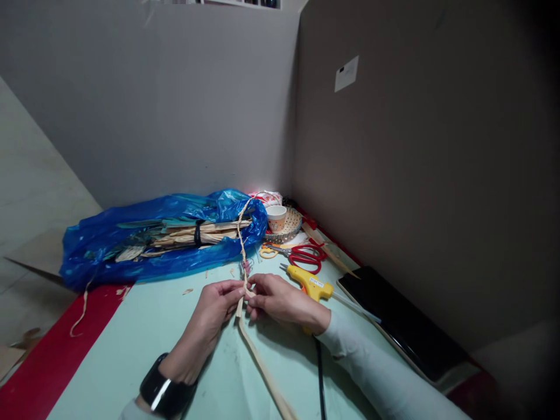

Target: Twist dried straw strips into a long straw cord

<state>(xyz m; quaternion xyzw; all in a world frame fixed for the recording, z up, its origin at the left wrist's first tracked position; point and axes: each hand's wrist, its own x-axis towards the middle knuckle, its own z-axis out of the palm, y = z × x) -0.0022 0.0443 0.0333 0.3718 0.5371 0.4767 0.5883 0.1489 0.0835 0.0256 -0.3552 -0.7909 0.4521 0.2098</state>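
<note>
Both hands meet at a pale plant-fibre cord (241, 236) that runs from the back of the table toward me. My left hand (220, 300) pinches the cord between thumb and fingers. From the other side, my right hand (273, 297) grips it just beside, fingers closed round the strands. Above the hands the cord looks twisted or braided. Below them a flat, loose strip (262, 361) trails to the table's near edge. The exact crossing of strands is partly hidden by my fingers.
A blue plastic bag (175, 274) holding a tied bundle of dry strips (219, 231) lies at back left. Red-handled scissors (306, 256), a yellow glue gun (308, 282) with a cable, a paper cup (276, 219) on a woven tray (292, 226) and a black tablet-like slab (402, 321) stand right.
</note>
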